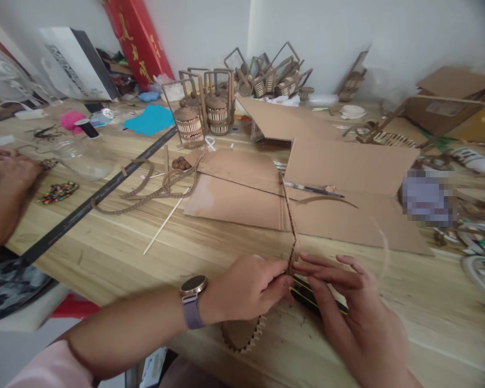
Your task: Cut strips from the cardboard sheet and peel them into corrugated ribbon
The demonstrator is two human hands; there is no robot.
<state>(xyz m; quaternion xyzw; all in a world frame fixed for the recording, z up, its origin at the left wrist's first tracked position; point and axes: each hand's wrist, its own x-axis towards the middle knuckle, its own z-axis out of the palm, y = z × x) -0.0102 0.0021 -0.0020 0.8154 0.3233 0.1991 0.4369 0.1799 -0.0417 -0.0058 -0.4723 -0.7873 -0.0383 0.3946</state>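
My left hand (248,288), with a watch on its wrist, pinches a narrow corrugated cardboard strip (291,253) that stands on edge and runs away from me. Beside it my right hand (353,302) has its fingers stretched out, the tips at or very near the strip and the thumb apart. A black tool with yellow lines (307,297) shows beneath my right hand; its kind is partly hidden. Below my left wrist lies a curved cardboard piece with a ridged edge (244,334). Beyond the hands are flattened cardboard sheets (242,199), with a pen (313,188) on top.
Small lidded baskets with tall handles (189,126) stand at the back. Curled cardboard strips (145,199), a thin stick (165,221) and a glass jar (83,159) lie to the left. Another person's hands (14,167) are at the left edge, near colourful beads (59,192).
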